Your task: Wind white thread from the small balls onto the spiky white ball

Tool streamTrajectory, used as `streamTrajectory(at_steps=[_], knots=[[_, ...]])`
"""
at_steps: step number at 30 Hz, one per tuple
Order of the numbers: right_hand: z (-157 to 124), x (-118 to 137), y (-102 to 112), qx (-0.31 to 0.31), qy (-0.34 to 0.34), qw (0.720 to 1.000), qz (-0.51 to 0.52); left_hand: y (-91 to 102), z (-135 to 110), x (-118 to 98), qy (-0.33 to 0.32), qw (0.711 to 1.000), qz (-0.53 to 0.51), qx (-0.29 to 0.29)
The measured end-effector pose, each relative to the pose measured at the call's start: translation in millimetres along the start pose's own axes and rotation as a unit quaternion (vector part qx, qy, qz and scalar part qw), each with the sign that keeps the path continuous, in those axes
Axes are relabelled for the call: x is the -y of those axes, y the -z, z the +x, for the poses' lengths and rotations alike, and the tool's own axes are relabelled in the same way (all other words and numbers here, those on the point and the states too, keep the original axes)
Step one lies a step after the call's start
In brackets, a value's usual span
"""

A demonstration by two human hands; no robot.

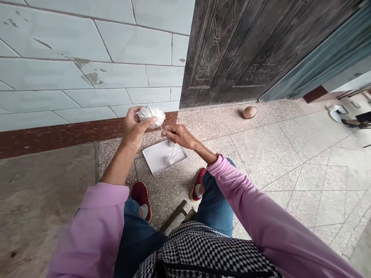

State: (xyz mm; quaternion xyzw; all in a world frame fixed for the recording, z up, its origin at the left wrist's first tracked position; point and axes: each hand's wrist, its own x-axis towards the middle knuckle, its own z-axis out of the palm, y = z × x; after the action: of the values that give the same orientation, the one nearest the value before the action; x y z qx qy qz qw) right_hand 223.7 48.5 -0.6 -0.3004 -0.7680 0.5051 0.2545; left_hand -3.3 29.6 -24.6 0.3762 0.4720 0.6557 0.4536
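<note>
A fluffy white yarn pom-pom [151, 113] is gripped between the thumb and fingers of my left hand [135, 126], held up near the tiled wall. My right hand [180, 135], just to its right, pinches a strand of white yarn [161, 127] that comes off the pom-pom. Below my hands a shallow white tray [153, 156] lies on the floor. Inside it sits a small white pom-pom [169, 160] with loose strands. Another white tuft [173, 144] shows at the tray's far edge, partly hidden by my right hand.
A white tiled wall [121, 42] with a dark red base stands ahead, beside a dark carved door [226, 46]. A round tan object [249, 112] lies on the speckled floor [261, 150]. My red shoes [141, 199] flank the tray, and part of a wooden stool [175, 216] shows beneath me.
</note>
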Motion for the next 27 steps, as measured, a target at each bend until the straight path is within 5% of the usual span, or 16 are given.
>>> streamTrajectory(at_steps=[5,11,20,27], knots=[[-4.6,14.5,3.7,-0.019,-0.033,0.999,0.033,7.8,2.2,3.7,-0.011,0.992,0.122,-0.001],[-2.3,23.1,21.9,-0.124,-0.061,0.99,0.042,-0.4,-12.5,-11.1,0.018,0.977,0.17,0.126],[-0.6,5.2,38.5,-0.16,-0.081,0.982,0.06,-19.2,-26.9,-25.5,0.122,0.965,0.025,0.23],[6.0,-5.3,29.6,-0.145,-0.059,0.984,0.085,-22.5,-30.3,-27.9,0.134,0.964,-0.037,0.229]])
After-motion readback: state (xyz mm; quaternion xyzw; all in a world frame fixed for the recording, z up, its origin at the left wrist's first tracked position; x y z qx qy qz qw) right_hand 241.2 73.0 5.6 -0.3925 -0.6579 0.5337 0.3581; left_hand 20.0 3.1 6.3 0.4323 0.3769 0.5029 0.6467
